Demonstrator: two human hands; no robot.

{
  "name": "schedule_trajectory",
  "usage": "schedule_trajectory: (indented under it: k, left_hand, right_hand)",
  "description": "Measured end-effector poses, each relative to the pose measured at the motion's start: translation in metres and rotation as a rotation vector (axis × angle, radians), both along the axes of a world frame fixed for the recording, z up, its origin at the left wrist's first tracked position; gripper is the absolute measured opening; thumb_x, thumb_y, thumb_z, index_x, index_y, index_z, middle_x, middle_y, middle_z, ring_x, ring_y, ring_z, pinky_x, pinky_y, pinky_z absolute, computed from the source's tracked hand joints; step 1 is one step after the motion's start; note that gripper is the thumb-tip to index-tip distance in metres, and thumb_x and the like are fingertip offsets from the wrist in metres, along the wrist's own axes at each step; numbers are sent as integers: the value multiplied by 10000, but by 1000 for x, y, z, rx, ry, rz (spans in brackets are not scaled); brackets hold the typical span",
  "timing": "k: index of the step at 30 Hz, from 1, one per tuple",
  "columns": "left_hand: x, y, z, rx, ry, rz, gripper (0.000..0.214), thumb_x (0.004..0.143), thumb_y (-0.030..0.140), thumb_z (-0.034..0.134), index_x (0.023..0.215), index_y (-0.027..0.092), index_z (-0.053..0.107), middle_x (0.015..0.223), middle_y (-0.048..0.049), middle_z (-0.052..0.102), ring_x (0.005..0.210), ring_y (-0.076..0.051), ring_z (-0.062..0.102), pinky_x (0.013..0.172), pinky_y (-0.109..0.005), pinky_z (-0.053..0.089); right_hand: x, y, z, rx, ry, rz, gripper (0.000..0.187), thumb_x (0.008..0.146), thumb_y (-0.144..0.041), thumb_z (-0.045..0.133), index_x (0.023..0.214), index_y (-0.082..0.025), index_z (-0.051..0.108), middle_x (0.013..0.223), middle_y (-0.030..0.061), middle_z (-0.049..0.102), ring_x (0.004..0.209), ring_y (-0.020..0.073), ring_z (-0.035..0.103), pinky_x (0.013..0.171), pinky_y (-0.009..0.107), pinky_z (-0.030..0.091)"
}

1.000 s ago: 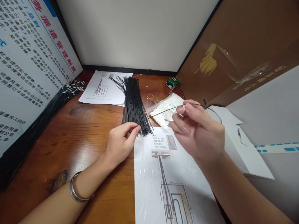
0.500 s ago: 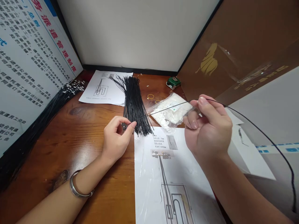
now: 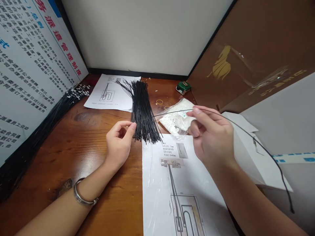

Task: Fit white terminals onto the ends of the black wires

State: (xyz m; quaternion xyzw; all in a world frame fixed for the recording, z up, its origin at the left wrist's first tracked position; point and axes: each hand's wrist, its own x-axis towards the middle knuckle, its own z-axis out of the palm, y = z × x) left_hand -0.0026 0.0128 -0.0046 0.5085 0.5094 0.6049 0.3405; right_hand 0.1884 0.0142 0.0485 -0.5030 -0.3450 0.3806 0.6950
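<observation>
A thin black wire (image 3: 271, 157) runs between my two hands, stretched nearly straight. My left hand (image 3: 118, 141) pinches one end between thumb and forefinger, beside the lower left of a bundle of black wires (image 3: 142, 111). Over the bag of white parts (image 3: 178, 116), my right hand (image 3: 215, 137) has its thumb and forefinger closed on the same wire. From there the wire's other part arcs to the right and hangs down, ending in a small dark tip. The exact end in my left fingers is hidden.
A printed diagram sheet (image 3: 157, 193) lies in front, another paper (image 3: 95, 95) at the back left. A second long wire bundle (image 3: 41, 127) with white connectors runs along the left panel. A green tape measure (image 3: 183, 87), yellow rubber bands (image 3: 159, 102) and a white box (image 3: 248, 160) are around.
Both hands have shifted slightly left, still pinching the wire; my right hand has also tilted a little lower at the fingertips. The wire's hanging end has swung left.
</observation>
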Motion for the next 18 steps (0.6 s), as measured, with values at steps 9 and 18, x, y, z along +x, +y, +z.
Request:
schedule_trajectory:
  k: [9,18]
  left_hand:
    - [-5,11,0,-138,-417,20,191,744,347,702,782,183,610,876,-47,726,384,-35,470,310,-179,271]
    - [-9,16,7,-265,-632,-84,199,686,278,723,779,171,584,990,-69,719,428,-40,528,320,-159,359]
  right_hand:
    - [-10,-24,11,207,-696,716,66,766,-148,659,741,-196,697,629,-6,690,477,90,530,445,228,430]
    - [-27,-40,-1,295,-1042,1008,157,785,-56,586,802,-186,672,723,-40,718,514,70,504,527,211,418]
